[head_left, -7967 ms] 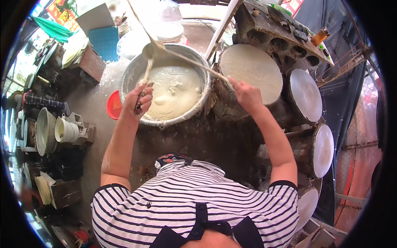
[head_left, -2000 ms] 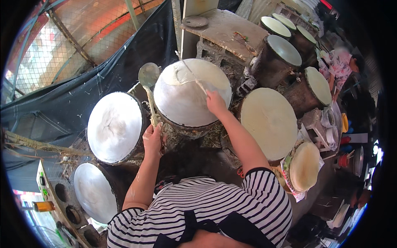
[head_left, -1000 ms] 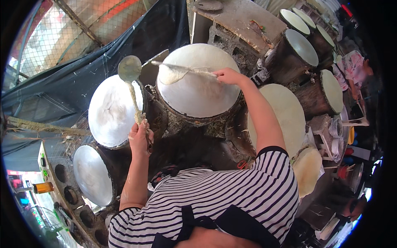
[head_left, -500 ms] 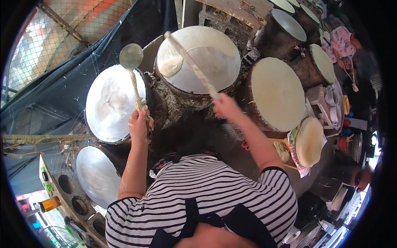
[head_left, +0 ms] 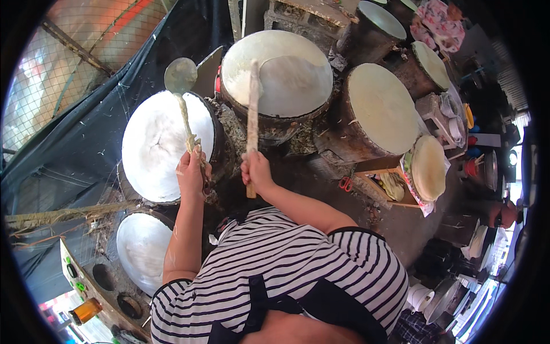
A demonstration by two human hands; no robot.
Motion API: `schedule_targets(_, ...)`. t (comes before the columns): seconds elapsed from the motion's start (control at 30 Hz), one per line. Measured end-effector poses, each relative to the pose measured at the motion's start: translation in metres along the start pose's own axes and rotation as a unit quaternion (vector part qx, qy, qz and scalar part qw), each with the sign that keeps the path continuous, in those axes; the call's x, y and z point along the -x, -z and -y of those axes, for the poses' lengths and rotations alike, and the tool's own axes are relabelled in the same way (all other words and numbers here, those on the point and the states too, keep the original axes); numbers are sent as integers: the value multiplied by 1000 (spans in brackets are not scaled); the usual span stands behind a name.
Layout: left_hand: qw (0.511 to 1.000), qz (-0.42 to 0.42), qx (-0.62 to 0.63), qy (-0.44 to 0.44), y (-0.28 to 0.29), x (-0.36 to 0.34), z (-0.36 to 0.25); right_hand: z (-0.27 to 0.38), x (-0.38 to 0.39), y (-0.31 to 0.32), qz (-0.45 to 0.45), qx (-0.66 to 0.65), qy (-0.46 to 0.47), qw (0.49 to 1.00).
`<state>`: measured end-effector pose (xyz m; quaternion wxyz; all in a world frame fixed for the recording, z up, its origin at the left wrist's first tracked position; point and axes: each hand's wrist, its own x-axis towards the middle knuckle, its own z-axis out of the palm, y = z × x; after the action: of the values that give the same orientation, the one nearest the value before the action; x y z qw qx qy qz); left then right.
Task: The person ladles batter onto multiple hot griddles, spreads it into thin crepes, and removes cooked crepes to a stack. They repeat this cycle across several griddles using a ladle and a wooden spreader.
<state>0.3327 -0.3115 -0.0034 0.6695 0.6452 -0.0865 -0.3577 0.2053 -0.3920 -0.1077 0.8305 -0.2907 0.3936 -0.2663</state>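
Note:
My left hand (head_left: pixel 192 173) grips the batter-coated handle of a metal ladle (head_left: pixel 181 74), whose bowl is held above the back rim of the left pale griddle (head_left: pixel 153 146). My right hand (head_left: pixel 258 169) is closed around a long wooden stick (head_left: pixel 252 109), upright in the picture, its far end over the middle griddle (head_left: pixel 295 89). A cream batter layer (head_left: pixel 275 46) covers the back and left part of that surface; the centre and right show bare grey. Beside it, another drum griddle (head_left: pixel 382 106) is coated in pale batter.
Another bare griddle (head_left: pixel 143 252) sits lower left, beside a board with holes and an amber bottle (head_left: pixel 86 312). A stack of flat round sheets (head_left: pixel 427 169) is at right. More drum griddles stand behind. A person in pink floral clothing (head_left: pixel 436 23) is top right. Dark sheeting (head_left: pixel 57 178) hangs left.
I have turned from the batter tub to the griddles. The stick has swung from crosswise to upright, my right hand coming down and left. The batter patch has been spread.

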Motion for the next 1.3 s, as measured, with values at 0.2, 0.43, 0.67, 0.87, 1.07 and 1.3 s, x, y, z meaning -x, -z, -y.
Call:
schedule_targets(0.2, 999, 32, -5, 3, -4, -8, 0, -9, -50, -30, 5, 123, 39, 992)
schedule_targets(0.43, 997, 78, 5, 8, -8, -22, 9, 6, 15, 11, -59, 26, 2, 998)
schedule_targets(0.67, 997, 70, -30, 16, -19, -15, 16, 6, -23, -6, -6, 139, 21, 990)
schedule_targets(0.87, 996, 78, -34, -8, -35, -9, 7, 23, -1, 50, -58, 59, -17, 996)
schedule_targets(1.07, 995, 93, -38, 13, -55, 4, 18, 23, 18, 53, -29, 97, 30, 994)
schedule_targets(1.3, 996, 80, -38, -19, -83, 22, 22, 55, -3, 104, -51, 226, 5, 973)
